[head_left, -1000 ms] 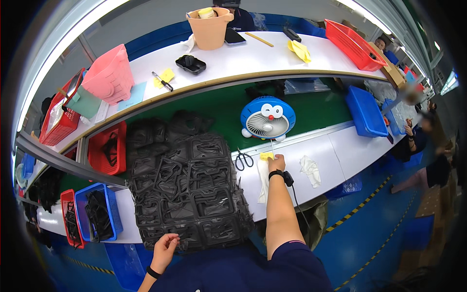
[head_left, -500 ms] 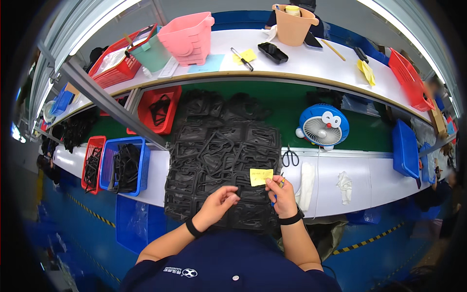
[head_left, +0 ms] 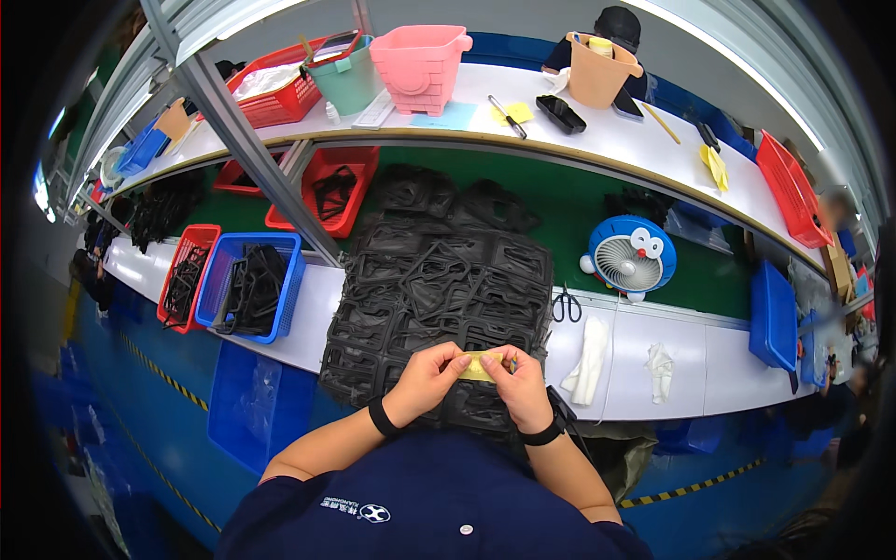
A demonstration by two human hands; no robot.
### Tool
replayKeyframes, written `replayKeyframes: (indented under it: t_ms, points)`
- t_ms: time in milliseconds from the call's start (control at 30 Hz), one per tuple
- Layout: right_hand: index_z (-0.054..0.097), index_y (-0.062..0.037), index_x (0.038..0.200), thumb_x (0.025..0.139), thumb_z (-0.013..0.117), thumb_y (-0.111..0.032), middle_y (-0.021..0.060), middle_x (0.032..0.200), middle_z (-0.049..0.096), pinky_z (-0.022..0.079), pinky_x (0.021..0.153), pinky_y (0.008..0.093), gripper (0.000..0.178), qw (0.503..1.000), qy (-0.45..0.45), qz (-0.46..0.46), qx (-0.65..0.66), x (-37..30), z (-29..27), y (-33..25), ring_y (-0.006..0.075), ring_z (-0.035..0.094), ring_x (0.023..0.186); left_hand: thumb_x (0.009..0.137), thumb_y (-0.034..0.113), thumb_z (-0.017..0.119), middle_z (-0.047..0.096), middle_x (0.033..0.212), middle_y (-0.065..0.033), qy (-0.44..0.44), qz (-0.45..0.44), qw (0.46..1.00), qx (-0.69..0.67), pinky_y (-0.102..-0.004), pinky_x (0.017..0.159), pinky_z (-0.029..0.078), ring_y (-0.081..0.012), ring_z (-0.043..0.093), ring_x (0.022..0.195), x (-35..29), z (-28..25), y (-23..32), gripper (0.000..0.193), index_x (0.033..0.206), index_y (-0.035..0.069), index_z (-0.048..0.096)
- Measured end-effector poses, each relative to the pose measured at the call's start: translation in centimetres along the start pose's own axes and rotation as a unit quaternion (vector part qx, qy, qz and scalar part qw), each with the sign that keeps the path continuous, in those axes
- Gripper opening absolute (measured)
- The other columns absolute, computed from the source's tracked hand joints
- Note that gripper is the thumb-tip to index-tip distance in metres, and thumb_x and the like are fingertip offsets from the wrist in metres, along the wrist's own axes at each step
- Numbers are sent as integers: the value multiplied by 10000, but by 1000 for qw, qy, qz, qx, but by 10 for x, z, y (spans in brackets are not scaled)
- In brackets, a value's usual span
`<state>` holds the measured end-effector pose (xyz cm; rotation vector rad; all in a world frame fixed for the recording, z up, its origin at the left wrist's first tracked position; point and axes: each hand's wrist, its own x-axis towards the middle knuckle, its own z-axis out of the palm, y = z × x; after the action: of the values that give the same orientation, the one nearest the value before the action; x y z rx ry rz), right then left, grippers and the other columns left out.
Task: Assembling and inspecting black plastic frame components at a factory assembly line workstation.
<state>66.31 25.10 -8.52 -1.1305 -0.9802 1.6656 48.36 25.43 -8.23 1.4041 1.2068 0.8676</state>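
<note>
A small yellow paper note (head_left: 478, 368) is pinched between my two hands, low over the work. My left hand (head_left: 427, 381) holds its left end, thumb and fingers together. At the other end, my right hand (head_left: 523, 390) grips it the same way. Whether a tool is also inside my right hand, I cannot make out. Under and beyond my hands lies a wide stack of black plastic frame-like parts (head_left: 434, 280), joined in sheets. Black-handled scissors (head_left: 566, 305) rest just right of the stack.
A blue basket (head_left: 291, 299) and a red basket (head_left: 175, 299) of black parts stand left. A blue fan (head_left: 602, 245) sits behind the white cloth roll (head_left: 586, 364). Overhead, a shelf (head_left: 345, 133) bears buckets; a slanted metal post (head_left: 252, 140) crosses the left. Someone sits beyond.
My left hand has come right and taken the note's other end. The note has moved down and left. The pointed tool with blue and yellow handles no longer shows clearly. My view has shifted.
</note>
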Motion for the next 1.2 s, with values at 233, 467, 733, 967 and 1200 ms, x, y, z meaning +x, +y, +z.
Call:
replayKeyframes:
  t_ms: [233,467,733,967,1200]
  points:
    - [587,-14,952,958,573,-178,23,760,602,422,626,188,165,995,57,-20,84,3,-10,1,61,521,668,973,223,551,460,675,62,45,20,998,-35,-211,553,355,-19,383,640,-15,-17,-7,277,776,29,542]
    - [600,10,996,926,619,-131,9,781,623,455,637,193,159,994,-49,-36,-91,-5,15,12,61,558,669,955,243,567,468,618,2,66,19,997,-21,-254,541,371,-57,404,598,-30,-19,-11,289,793,3,567]
    - [563,-39,917,920,628,-130,8,765,600,440,600,185,112,995,19,-72,-66,-6,12,-4,60,561,655,985,270,516,557,648,0,117,-15,989,-91,-224,552,437,-57,527,580,-55,-40,-23,352,711,48,531]
    - [522,-54,879,921,629,-138,22,704,574,409,526,187,142,983,130,-128,-21,6,-52,-36,67,525,571,946,136,550,549,663,16,176,-42,972,-149,-211,531,432,-49,511,566,-83,-61,-46,127,898,22,583]
    - [530,-40,934,931,598,-112,46,699,592,394,510,180,99,978,167,-125,0,10,-42,-34,80,523,553,956,134,541,643,838,-33,-7,-98,983,-155,-234,690,521,-82,608,730,-89,-67,-77,208,1082,-1,637]
